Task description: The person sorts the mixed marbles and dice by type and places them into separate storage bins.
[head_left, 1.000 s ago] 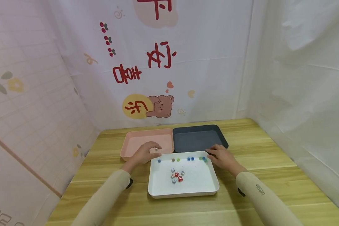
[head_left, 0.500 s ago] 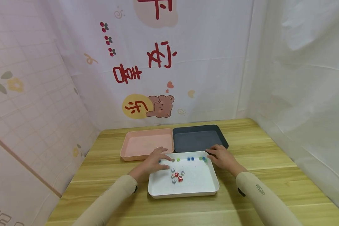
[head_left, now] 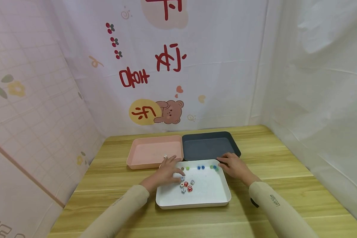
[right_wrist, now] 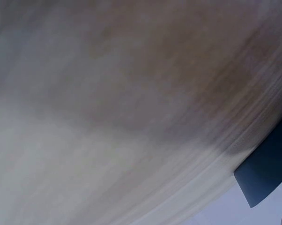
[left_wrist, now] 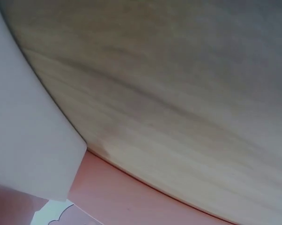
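Observation:
My left hand [head_left: 165,173] hovers over the left side of the white tray [head_left: 202,198], fingers spread. Its thumb and forefinger are on either side of a white die [head_left: 182,178], apparently without gripping it. Beside that die sit other white dice and red dice [head_left: 190,188] in a small cluster. My right hand [head_left: 233,165] holds the tray's far right corner, with the rim between thumb and fingers. Glass marbles, including blue ones [head_left: 203,167] and a yellow-green one [head_left: 187,168], line the tray's far side. One white die [head_left: 165,156] lies in the pink tray [head_left: 134,155].
Behind the white tray, a dark grey tray [head_left: 208,147] stands right of the pink one. All the trays are on a wooden table [head_left: 264,148], with printed white cloth [head_left: 220,82] hanging behind and at the sides. Both wrist views show mostly blurred tabletop.
My left hand has moved from above the pink tray, rightward and nearer, to the dice in the white tray. The die in the pink tray is now uncovered. My right hand has stayed put.

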The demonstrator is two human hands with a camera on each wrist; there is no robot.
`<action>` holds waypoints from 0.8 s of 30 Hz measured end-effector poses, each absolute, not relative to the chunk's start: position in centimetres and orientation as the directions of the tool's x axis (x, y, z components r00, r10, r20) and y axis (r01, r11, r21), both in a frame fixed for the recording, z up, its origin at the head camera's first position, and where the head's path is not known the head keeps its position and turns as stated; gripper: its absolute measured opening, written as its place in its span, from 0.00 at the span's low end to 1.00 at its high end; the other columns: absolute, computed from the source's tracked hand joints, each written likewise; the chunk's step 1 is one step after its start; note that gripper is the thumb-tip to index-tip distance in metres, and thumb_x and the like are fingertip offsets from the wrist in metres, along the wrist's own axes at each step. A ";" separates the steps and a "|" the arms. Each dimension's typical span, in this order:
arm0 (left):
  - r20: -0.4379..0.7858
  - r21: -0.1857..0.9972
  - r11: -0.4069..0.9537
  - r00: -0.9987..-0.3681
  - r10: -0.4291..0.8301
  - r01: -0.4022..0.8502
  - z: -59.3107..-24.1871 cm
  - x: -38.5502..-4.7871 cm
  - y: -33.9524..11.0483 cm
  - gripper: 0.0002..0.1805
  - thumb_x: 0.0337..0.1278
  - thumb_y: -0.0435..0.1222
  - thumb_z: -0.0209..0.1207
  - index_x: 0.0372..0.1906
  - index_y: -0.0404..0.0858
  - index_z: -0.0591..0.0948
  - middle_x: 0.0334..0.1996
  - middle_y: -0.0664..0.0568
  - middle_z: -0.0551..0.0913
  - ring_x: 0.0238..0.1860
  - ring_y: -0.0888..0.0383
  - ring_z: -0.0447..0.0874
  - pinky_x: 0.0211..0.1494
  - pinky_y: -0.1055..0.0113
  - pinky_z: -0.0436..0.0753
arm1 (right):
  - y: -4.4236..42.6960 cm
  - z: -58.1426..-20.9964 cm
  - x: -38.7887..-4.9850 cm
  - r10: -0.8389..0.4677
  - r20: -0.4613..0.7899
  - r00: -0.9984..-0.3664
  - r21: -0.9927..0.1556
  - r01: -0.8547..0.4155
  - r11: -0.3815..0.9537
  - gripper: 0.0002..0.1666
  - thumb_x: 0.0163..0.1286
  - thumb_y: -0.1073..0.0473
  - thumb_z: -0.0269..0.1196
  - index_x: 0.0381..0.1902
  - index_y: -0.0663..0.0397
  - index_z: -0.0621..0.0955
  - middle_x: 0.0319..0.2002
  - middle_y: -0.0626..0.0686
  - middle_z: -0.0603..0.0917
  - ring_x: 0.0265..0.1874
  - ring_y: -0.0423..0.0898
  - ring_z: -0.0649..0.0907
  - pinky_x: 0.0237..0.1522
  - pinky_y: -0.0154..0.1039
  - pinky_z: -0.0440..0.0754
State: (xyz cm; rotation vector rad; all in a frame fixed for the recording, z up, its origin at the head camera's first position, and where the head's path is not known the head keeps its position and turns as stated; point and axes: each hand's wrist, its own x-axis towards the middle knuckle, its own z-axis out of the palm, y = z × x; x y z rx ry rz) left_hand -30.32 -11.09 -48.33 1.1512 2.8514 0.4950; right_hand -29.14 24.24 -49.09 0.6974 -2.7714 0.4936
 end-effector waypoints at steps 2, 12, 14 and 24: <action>0.097 0.268 0.684 -0.726 0.681 0.678 -48.4 -30.3 -10.9 0.11 0.55 0.48 0.70 0.43 0.56 0.89 0.73 0.45 0.64 0.77 0.41 0.47 0.73 0.35 0.43 | 24.2 -49.1 -29.1 -0.412 0.310 -0.857 -0.265 -0.494 0.828 0.21 0.72 0.55 0.62 0.59 0.58 0.82 0.50 0.62 0.80 0.51 0.61 0.78 0.50 0.59 0.78; 0.152 0.228 0.674 -0.709 0.688 0.703 -48.7 -30.5 -11.0 0.07 0.54 0.48 0.70 0.38 0.55 0.90 0.69 0.43 0.68 0.75 0.39 0.52 0.72 0.34 0.47 | 24.3 -49.2 -29.1 -0.409 0.307 -0.859 -0.263 -0.490 0.831 0.21 0.72 0.55 0.62 0.60 0.57 0.82 0.51 0.62 0.80 0.51 0.61 0.78 0.50 0.58 0.78; 0.161 0.257 0.677 -0.722 0.673 0.689 -48.6 -30.5 -11.1 0.07 0.54 0.48 0.71 0.37 0.54 0.89 0.68 0.43 0.70 0.74 0.40 0.53 0.73 0.35 0.48 | 24.3 -49.2 -29.1 -0.408 0.304 -0.861 -0.264 -0.487 0.832 0.21 0.72 0.55 0.63 0.60 0.57 0.82 0.51 0.62 0.80 0.51 0.61 0.78 0.50 0.58 0.78; 0.212 0.408 0.714 -0.820 0.532 0.569 -46.7 -31.6 -12.1 0.04 0.55 0.44 0.71 0.34 0.51 0.87 0.62 0.45 0.71 0.69 0.45 0.60 0.72 0.45 0.56 | 24.3 -49.3 -29.1 -0.403 0.302 -0.864 -0.271 -0.483 0.833 0.21 0.73 0.55 0.62 0.60 0.57 0.82 0.51 0.62 0.79 0.51 0.61 0.78 0.51 0.58 0.78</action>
